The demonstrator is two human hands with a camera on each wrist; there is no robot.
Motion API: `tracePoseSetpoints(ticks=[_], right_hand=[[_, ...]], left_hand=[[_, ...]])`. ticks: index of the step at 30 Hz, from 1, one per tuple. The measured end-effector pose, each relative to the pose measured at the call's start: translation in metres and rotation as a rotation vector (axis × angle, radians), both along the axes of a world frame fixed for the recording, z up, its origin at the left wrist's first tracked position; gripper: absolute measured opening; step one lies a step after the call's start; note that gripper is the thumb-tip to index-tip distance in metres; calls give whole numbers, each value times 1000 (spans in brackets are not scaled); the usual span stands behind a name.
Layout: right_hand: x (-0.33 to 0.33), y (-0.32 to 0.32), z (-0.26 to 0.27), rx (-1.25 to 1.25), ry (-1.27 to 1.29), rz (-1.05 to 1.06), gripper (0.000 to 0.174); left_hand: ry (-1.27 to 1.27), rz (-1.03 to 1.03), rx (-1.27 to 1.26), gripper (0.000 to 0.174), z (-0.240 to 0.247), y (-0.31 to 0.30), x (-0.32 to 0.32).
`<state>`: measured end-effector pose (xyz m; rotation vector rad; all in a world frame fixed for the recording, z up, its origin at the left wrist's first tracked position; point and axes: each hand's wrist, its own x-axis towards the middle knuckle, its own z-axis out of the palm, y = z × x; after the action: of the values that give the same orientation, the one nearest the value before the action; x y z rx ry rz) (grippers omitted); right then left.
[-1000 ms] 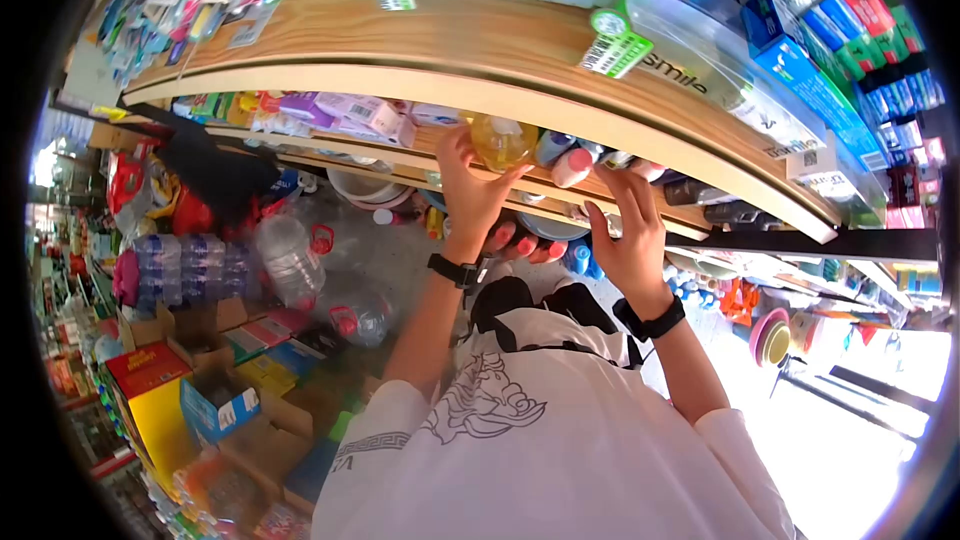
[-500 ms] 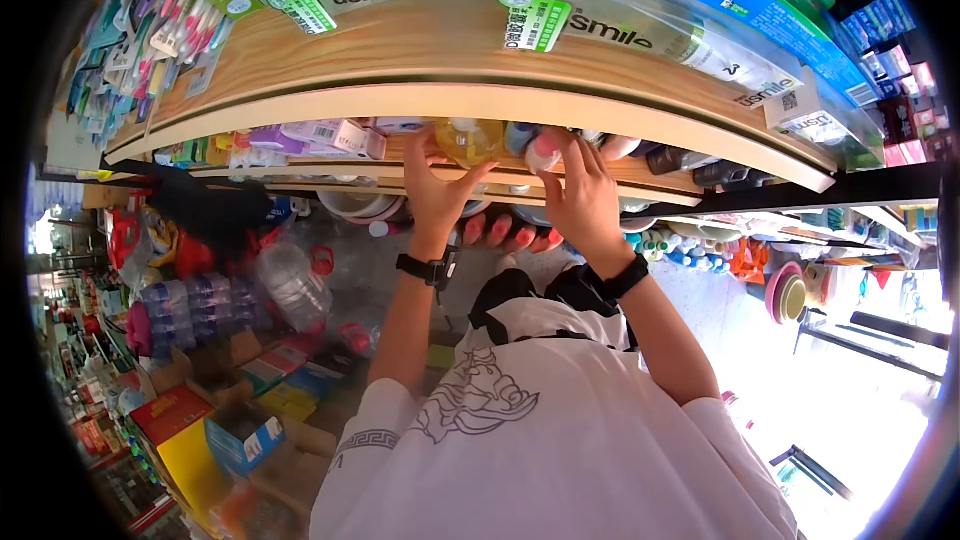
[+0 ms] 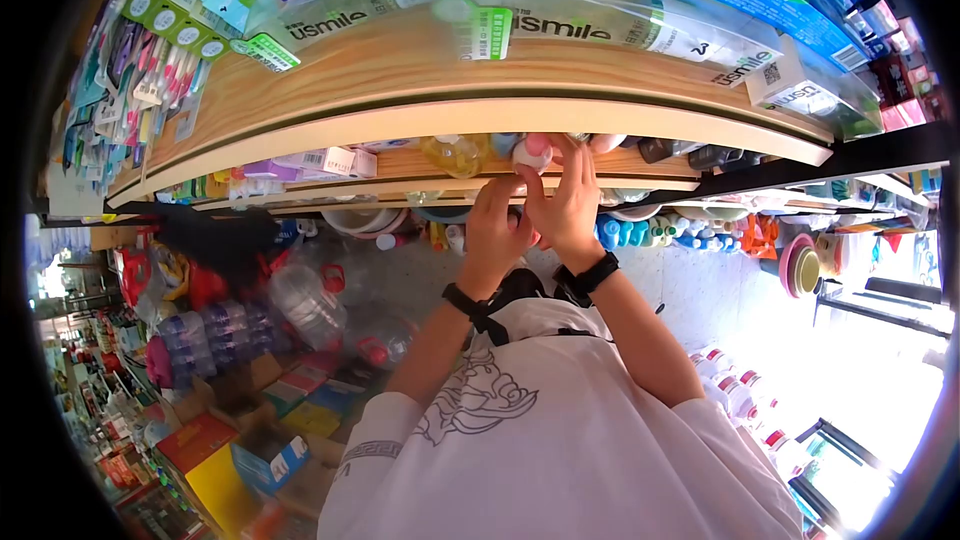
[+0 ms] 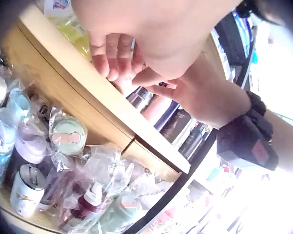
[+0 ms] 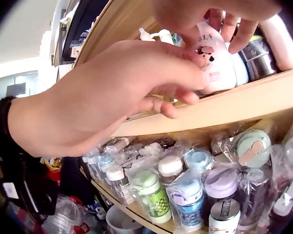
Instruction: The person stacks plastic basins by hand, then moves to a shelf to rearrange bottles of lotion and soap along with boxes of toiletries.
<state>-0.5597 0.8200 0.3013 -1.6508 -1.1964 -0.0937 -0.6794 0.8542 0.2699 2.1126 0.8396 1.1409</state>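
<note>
A white bottle with a pink top [image 3: 533, 154] stands at the shelf's front edge; the right wrist view shows the cartoon print on its front. My right hand [image 3: 568, 205] grips it from above, thumb and fingers on either side of its upper part. My left hand [image 3: 497, 235] is close beside the right, its fingertips against the bottle's printed front [image 5: 217, 75] and its other fingers loosely bent. To the left is a bottle of yellow liquid [image 3: 455, 155], which neither hand holds. A pink tube-like container [image 5: 279, 41] and a dark jar [image 5: 259, 58] stand beside the white bottle.
Close above the hands runs the upper shelf's edge [image 3: 480, 112], with usmile boxes on it. Wrapped drink bottles [image 5: 188, 195] crowd the shelf below. Dark boxes [image 4: 176, 129] stand to the right. Cartons [image 3: 265, 450] and large clear jugs [image 3: 305, 300] are on the floor at left.
My left hand has left the yellow bottle and moved right, to the white bottle. My right hand has moved left onto that bottle. The head view has shifted.
</note>
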Motion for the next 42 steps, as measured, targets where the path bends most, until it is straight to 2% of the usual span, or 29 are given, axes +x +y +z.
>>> tracePoseSetpoints(ticks=[2,8,10,11,13,14,16,21,23,27,29,33,39,42], right_hand=[[0,-1,-1,28,-21,-11,41],[-1,-4,2,49,-30,-45,44],[0,-4,-3,66,-22,-36,44],[-1,-3,-2,68,-21,-42,44],[0,-5,0,47,-41,-40,43],[-1,-7,6,19,-31,-23,43],[-1,-5,4,23,-63,-44,42],[-4,-6,10,4,-35,-48,42],[-2,-6,10,10,11,-13,53],[-1,-6,4,19,34,-32,48],[-1,-8,3,10,48,-42,47],[-1,-8,3,17,44,-55,44],[-4,-8,5,-20,45,-84,45],[-3,-8,2,-10,50,-77,45]], left_hand=[[-17,30,76,37,2,0,9],[-114,56,-15,26,9,-2,16],[-282,103,-58,17,9,2,15],[-285,145,171,19,19,5,13],[-145,140,302,30,45,16,9],[-147,131,297,30,57,17,10],[104,201,-62,40,74,22,14],[315,211,-41,43,78,37,22],[379,245,-47,40,78,39,26],[355,194,-33,38,79,42,24],[301,190,183,38,78,44,23],[321,157,193,47,81,46,17],[331,126,290,48,83,47,18],[326,148,213,48,78,47,19]])
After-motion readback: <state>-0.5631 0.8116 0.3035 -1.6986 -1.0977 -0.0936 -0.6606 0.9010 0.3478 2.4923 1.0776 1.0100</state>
